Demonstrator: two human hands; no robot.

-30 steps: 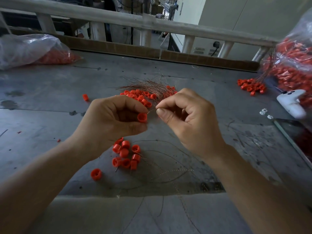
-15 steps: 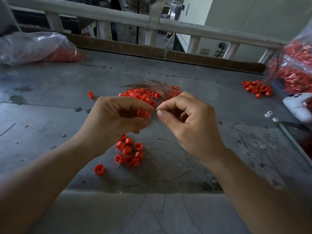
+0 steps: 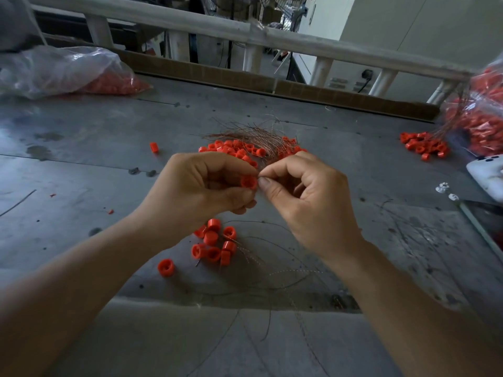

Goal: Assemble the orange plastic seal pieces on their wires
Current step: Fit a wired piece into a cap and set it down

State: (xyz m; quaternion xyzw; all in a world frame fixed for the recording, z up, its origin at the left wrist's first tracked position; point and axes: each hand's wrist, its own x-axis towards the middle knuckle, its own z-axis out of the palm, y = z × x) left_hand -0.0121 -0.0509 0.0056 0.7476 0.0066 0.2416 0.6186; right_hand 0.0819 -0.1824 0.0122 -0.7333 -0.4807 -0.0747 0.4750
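Note:
My left hand (image 3: 201, 186) pinches a small orange seal piece (image 3: 248, 182) between thumb and fingers, its hollow end facing me. My right hand (image 3: 307, 197) pinches a thin wire right at that piece, thumb tip against it; the wire itself is barely visible. Behind the hands lies a pile of orange seal pieces (image 3: 234, 149) with a bundle of thin wires (image 3: 253, 134) across it. Below the hands sits a small cluster of seal pieces with wires (image 3: 215, 243), and one single piece (image 3: 166, 267) lies apart.
A grey worktable (image 3: 81, 186) carries loose wires near its front edge. A clear bag of orange parts (image 3: 68, 72) lies at the back left, another bag (image 3: 481, 115) at the right with a small pile (image 3: 423, 145). A white device (image 3: 487, 175) rests at the right edge.
Both hands stay together over the table; the right thumb has closed up against the orange piece in the left hand. The camera has shifted slightly.

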